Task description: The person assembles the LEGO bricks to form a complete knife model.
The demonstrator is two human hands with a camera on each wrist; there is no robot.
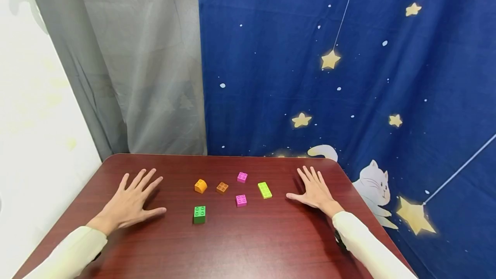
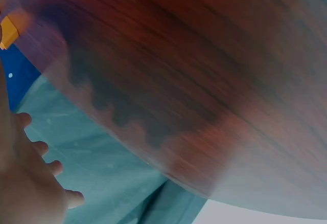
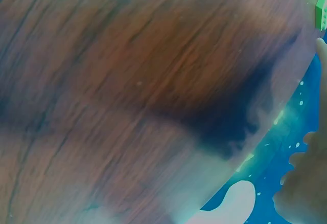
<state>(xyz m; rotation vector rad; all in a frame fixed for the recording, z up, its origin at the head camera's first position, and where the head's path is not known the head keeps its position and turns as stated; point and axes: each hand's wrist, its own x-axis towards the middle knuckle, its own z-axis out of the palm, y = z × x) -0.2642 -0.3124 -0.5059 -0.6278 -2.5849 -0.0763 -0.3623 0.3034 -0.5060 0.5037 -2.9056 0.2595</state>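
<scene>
My left hand (image 1: 131, 203) is spread with straight fingers over the table's left side, holding nothing. Nearest to it are a green building block (image 1: 199, 215) and a rounded orange block (image 1: 200, 186). On the right, my right hand (image 1: 314, 190) is likewise spread and holds nothing, just beside a long lime-green block (image 1: 265, 190). Between the hands lie a brown block (image 1: 222, 187) and two magenta blocks, one farther back (image 1: 242, 177) and one nearer (image 1: 241, 200). The left wrist view catches the orange block (image 2: 8, 32) at its edge; the right wrist view catches the lime-green block (image 3: 321, 10).
The blocks lie apart on a dark red wooden table (image 1: 248, 249) with rounded far corners. Behind it hang a grey curtain (image 1: 155, 63) and a blue curtain (image 1: 263, 63) with stars and a white cat. A bright white surface (image 1: 35, 132) stands at the left.
</scene>
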